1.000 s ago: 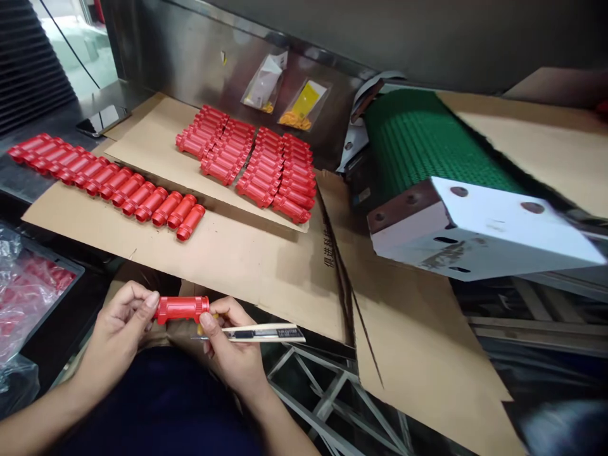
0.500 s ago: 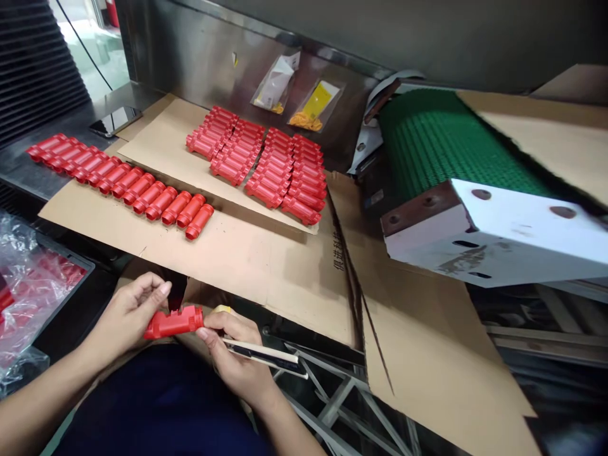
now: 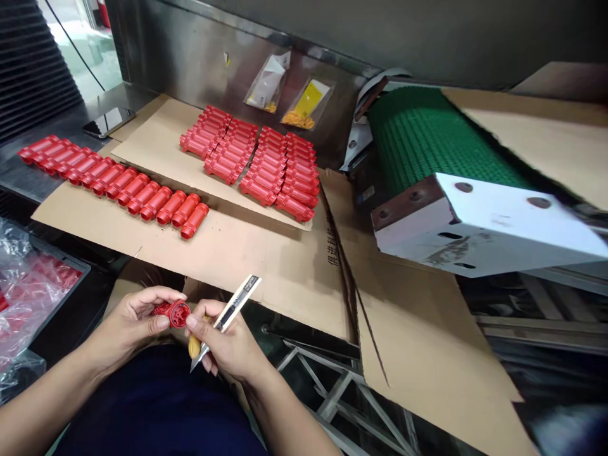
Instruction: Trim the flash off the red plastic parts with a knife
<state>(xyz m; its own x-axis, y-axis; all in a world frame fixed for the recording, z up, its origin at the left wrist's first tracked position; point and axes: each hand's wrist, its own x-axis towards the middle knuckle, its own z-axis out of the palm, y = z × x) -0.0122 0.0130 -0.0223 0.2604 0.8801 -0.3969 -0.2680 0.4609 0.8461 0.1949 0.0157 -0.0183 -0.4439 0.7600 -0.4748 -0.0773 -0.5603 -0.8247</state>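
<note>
My left hand (image 3: 137, 320) is closed round a red plastic tube (image 3: 179, 314), whose round open end faces up toward me and shows ribs inside. In my right hand (image 3: 230, 342) is a utility knife (image 3: 237, 304) with a pale handle; its pointed blade aims down and left, just below the tube. My right thumb and fingers come up to the tube's rim. A yellow finger cover (image 3: 194, 347) shows on a right finger. Beyond my hands, a slanting row of similar red tubes (image 3: 142, 197) lies on cardboard (image 3: 232, 259).
More red tubes (image 3: 256, 158) lie in several columns on a raised cardboard sheet (image 3: 147, 142). Two plastic bags (image 3: 306, 104) with yellow pieces lean at the back. A green conveyor belt (image 3: 427, 139) stands right. A phone (image 3: 109, 121) and a plastic-lined bin (image 3: 71, 285) are left.
The red tube has turned from lying sideways to showing its open end to me. The knife has swung round, handle up right and blade down left. The view has shifted slightly.
</note>
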